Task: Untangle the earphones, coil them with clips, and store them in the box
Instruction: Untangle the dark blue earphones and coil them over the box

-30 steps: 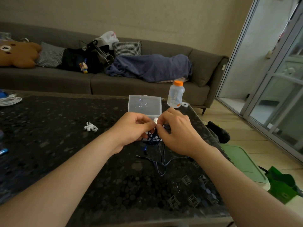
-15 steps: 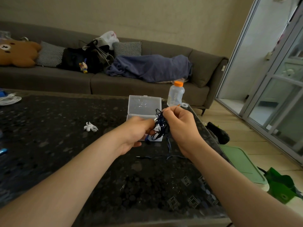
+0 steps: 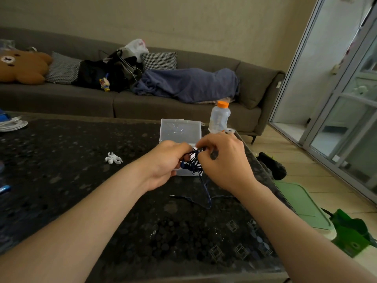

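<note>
A tangle of dark blue earphones [image 3: 193,162] hangs between my two hands just above the table. My left hand [image 3: 165,164] pinches the knot from the left. My right hand [image 3: 224,160] grips it from the right, fingers curled round the wires. A loose length of cable [image 3: 206,198] trails down onto the dark table, its plug end lying to the left. The clear plastic box [image 3: 180,129] stands open right behind my hands, lid up; its base is mostly hidden by them. A white clip [image 3: 113,158] lies on the table to the left.
The dark speckled table [image 3: 81,180] has a bottle with an orange cap [image 3: 219,117] at its far right edge. White cables [image 3: 12,124] lie at far left. A grey sofa [image 3: 122,99] with cushions stands behind. Green items [image 3: 306,203] sit on the floor at right.
Both hands rose with the earphone tangle off the table, then my right hand came down again to meet the left. The trailing cable shifted on the table.
</note>
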A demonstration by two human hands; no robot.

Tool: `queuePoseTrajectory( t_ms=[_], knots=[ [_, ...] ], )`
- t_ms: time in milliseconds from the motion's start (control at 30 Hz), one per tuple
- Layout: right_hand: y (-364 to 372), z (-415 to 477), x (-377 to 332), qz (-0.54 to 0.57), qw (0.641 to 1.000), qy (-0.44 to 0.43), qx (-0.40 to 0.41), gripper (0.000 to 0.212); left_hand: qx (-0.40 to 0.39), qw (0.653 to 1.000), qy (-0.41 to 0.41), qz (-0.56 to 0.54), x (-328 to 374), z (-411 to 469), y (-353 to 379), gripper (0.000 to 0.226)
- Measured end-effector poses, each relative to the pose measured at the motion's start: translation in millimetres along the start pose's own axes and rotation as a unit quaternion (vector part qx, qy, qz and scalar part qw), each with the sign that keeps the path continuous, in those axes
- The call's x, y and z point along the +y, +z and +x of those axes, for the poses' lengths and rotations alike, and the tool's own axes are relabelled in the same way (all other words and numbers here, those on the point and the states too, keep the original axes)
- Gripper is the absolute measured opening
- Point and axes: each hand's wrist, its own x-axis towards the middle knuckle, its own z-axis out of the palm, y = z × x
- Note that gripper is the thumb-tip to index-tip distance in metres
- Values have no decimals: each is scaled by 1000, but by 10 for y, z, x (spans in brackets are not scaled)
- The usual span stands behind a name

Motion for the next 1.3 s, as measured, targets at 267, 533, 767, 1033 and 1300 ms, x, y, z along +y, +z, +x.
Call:
queuePoseTrajectory(
  t_ms=[267, 533, 767, 1033, 1300],
  knots=[
    [-2, 55, 45, -49, 993, -13, -104, 17, 27, 991, 68, 114, -60, 11, -30, 37],
    [64, 37, 15, 166, 971, 175, 6, 10, 102, 972, 42, 208, -133, 41, -39, 29],
    [102, 72, 31, 495, 821, 286, -15, 17, 69, 997, -30, -23, -79, 61, 17, 20],
    [40, 25, 8, 387, 901, 182, -71, 24, 104, 993, 55, -28, -117, 82, 99, 18],
    [-52, -5, 62, 171, 982, 50, -67, 18, 150, 960, 146, 189, -94, 36, 100, 18]
  ],
)
